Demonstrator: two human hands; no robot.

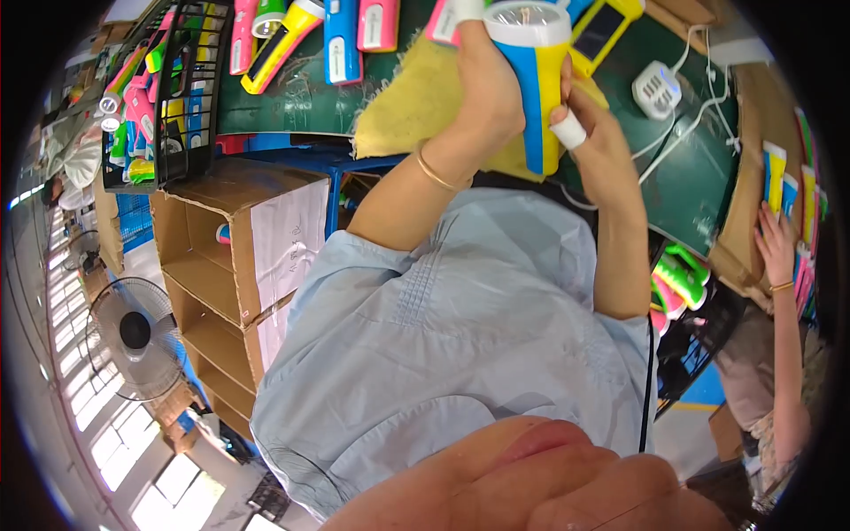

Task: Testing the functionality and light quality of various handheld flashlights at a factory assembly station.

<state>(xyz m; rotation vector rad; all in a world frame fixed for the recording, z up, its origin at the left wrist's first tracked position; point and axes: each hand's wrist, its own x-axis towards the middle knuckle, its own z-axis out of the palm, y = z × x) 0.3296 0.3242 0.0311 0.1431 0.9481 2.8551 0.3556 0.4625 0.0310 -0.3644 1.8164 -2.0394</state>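
Note:
A blue and yellow flashlight (534, 97) with a white rim round its clear lens stands lens-up between my two hands, above the table's near edge. My left hand (490, 88) is closed against its left side near the head; its fingers are mostly hidden behind the flashlight, and its white-covered thumb reaches the picture's top edge. My right hand (605, 146) grips the other side, with a white cover on the thumb and the fingers partly behind the body. Under both hands lies a yellow cloth (412, 93).
Several coloured flashlights (343, 40) lie on the green tabletop (292, 104). A black basket (188, 115) of flashlights stands at left, above cardboard shelves (248, 199). A white multi-port charger (656, 90) with cables sits at right. Another person's hand (777, 243) touches flashlights in a carton.

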